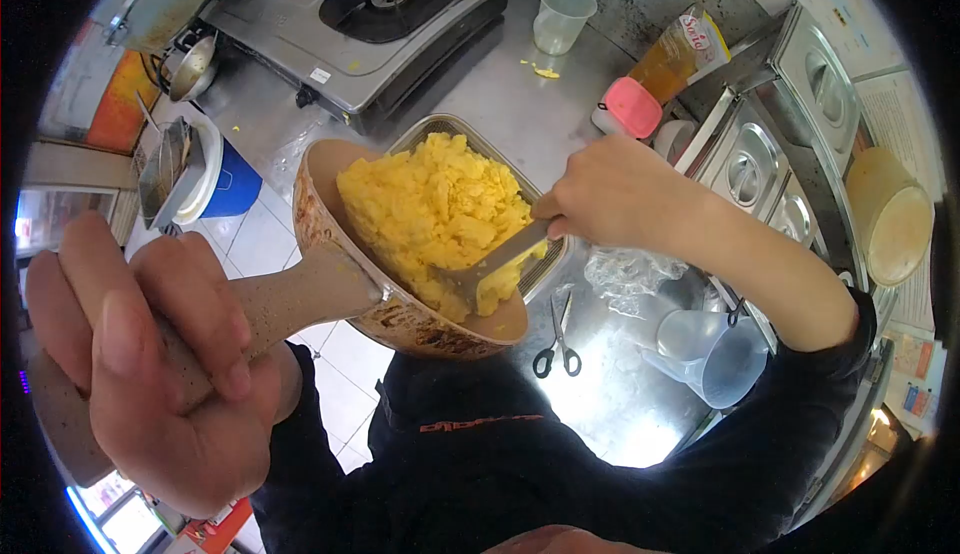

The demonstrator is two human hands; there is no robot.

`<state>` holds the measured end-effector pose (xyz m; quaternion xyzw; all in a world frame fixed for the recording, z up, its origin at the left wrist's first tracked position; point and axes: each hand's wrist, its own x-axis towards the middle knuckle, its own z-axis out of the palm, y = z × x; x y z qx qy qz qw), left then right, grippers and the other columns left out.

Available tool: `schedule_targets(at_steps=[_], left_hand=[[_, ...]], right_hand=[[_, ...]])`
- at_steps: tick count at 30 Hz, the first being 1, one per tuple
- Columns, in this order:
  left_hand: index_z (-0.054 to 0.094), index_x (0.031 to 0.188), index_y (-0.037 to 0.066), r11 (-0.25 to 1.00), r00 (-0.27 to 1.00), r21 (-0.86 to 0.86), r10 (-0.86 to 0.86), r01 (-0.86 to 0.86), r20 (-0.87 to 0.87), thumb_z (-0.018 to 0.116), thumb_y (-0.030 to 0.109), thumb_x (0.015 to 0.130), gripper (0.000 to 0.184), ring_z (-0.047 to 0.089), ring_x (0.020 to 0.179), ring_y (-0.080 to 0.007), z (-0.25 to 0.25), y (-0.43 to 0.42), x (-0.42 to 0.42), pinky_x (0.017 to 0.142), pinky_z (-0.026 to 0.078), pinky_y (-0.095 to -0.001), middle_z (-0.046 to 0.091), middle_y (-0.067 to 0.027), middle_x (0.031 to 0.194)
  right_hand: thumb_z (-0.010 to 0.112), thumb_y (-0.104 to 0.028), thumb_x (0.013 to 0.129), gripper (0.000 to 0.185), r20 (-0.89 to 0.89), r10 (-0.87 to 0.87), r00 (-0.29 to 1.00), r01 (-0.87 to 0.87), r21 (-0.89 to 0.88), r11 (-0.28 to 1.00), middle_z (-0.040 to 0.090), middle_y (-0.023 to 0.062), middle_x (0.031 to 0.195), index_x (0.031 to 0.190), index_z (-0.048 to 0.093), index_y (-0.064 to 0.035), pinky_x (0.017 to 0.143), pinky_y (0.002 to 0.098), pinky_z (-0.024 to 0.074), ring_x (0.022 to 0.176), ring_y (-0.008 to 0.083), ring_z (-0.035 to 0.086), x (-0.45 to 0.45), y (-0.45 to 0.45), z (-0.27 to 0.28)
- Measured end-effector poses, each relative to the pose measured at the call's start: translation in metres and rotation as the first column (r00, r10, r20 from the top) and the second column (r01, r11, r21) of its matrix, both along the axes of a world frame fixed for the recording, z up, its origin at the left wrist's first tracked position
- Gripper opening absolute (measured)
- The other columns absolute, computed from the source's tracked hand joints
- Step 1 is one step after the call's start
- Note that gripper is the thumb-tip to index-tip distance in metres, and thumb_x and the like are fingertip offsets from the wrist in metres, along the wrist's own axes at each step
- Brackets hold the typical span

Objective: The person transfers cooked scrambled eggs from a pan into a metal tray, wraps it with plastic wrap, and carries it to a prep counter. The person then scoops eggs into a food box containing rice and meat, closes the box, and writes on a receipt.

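Observation:
My left hand (pixel 175 354) is wrapped round the long handle of a saucepan (pixel 415 324) with a browned, scorched outer side. The pan is tilted, and fluffy yellow scrambled egg (pixel 430 209) is heaped at its open side. Beneath it sits a metal tray (pixel 553 266), partly hidden by pan and egg. Closed round the end of a flat spatula (pixel 505 252) is my right hand (pixel 605 189). The spatula's blade is against the egg inside the pan.
A gas stove (pixel 400 24) and a clear measuring cup (pixel 563 19) stand behind. Scissors (pixel 557 339), crumpled plastic (pixel 630 276) and a plastic jug (pixel 725 364) lie on the steel counter. Lidded steel containers (pixel 745 164) line the right, near a pink-lidded box (pixel 630 107). A blue bucket (pixel 232 179) is left.

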<state>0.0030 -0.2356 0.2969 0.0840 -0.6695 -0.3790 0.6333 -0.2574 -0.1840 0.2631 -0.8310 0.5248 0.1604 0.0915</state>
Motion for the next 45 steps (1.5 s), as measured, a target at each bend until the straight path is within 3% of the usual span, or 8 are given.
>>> schedule_targets(at_steps=[16,19,22,24,28,30,36,45], left_hand=[[0.032,0.073,0.009,0.998,0.995,0.064,0.003,-0.009,0.103,0.038,0.013,0.084,0.014,0.027,0.04,-0.0061,0.006,0.004,-0.006,0.04,0.023,-0.0197,0.029,-0.0009,0.064],[0.031,0.073,0.009,0.996,0.989,0.085,-0.004,-0.009,0.146,0.039,0.013,0.084,0.014,0.027,0.04,-0.0062,0.008,0.006,-0.006,0.041,0.024,-0.0198,0.029,-0.0009,0.064],[0.031,0.072,0.009,0.995,0.983,0.102,-0.01,-0.008,0.182,0.039,0.013,0.084,0.014,0.028,0.04,-0.0063,0.012,0.011,-0.009,0.041,0.024,-0.0198,0.029,-0.0009,0.064],[0.031,0.072,0.009,0.994,0.979,0.112,-0.013,-0.01,0.205,0.039,0.013,0.084,0.015,0.028,0.04,-0.0063,0.013,0.014,-0.012,0.041,0.025,-0.0199,0.029,-0.0009,0.064],[0.031,0.072,0.009,0.993,0.981,0.117,-0.013,-0.01,0.193,0.039,0.011,0.083,0.014,0.028,0.04,-0.0066,0.012,0.017,-0.014,0.042,0.025,-0.0202,0.03,-0.0013,0.065],[0.031,0.072,0.009,0.992,0.984,0.129,-0.027,0.005,0.174,0.039,0.011,0.083,0.014,0.028,0.04,-0.0067,0.011,0.017,-0.015,0.042,0.025,-0.0203,0.03,-0.0014,0.065],[0.031,0.072,0.008,0.987,0.981,0.158,0.004,-0.036,0.195,0.04,0.01,0.083,0.014,0.027,0.04,-0.0066,0.009,0.014,-0.01,0.041,0.024,-0.02,0.029,-0.0017,0.063],[0.031,0.07,0.008,0.993,0.987,0.117,0.001,-0.021,0.163,0.04,0.009,0.084,0.016,0.025,0.038,-0.0061,0.009,0.011,-0.018,0.037,0.019,-0.0202,0.03,-0.0008,0.062]], right_hand=[[0.064,-0.03,0.073,0.023,-0.033,0.082,0.996,-0.085,-0.108,0.991,0.061,0.0051,0.062,0.092,0.068,-0.0184,0.057,0.0366,0.0454,0.061,0.0253,0.059,-0.024,0.001,0.025],[0.062,-0.029,0.075,0.019,-0.125,-0.053,0.991,0.049,-0.038,0.998,0.064,0.0072,0.07,0.089,0.069,-0.0164,0.063,0.0368,0.0485,0.072,0.026,0.062,-0.016,-0.002,0.064],[0.06,-0.03,0.078,0.022,0.012,-0.031,0.999,0.032,-0.22,0.975,0.064,0.0087,0.072,0.09,0.069,-0.0147,0.064,0.0376,0.0485,0.074,0.0259,0.062,-0.017,-0.01,0.081],[0.055,-0.03,0.081,0.024,0.048,-0.338,0.94,0.34,-0.044,0.939,0.065,0.0098,0.077,0.092,0.068,-0.0128,0.067,0.0369,0.0489,0.077,0.0252,0.063,-0.005,-0.023,0.084],[0.05,-0.028,0.087,0.025,0.183,-0.246,0.952,0.27,-0.124,0.955,0.059,0.0048,0.054,0.101,0.065,-0.0151,0.058,0.0326,0.0477,0.054,0.0207,0.06,-0.004,-0.045,0.053],[0.048,-0.032,0.089,0.028,0.246,-0.385,0.889,0.378,0.077,0.922,0.063,0.0071,0.065,0.108,0.063,-0.0179,0.063,0.0352,0.0488,0.064,0.022,0.063,0.003,-0.052,0.039],[0.046,-0.035,0.089,0.028,0.188,-0.487,0.853,0.47,0.128,0.873,0.065,0.0087,0.088,0.108,0.063,-0.0222,0.072,0.0401,0.0482,0.084,0.0274,0.061,0.014,-0.047,-0.015],[0.048,-0.034,0.087,0.028,0.209,-0.596,0.776,0.596,0.066,0.8,0.065,0.0102,0.089,0.106,0.064,-0.0206,0.074,0.0416,0.0472,0.085,0.0296,0.061,-0.011,0.0,-0.037]])
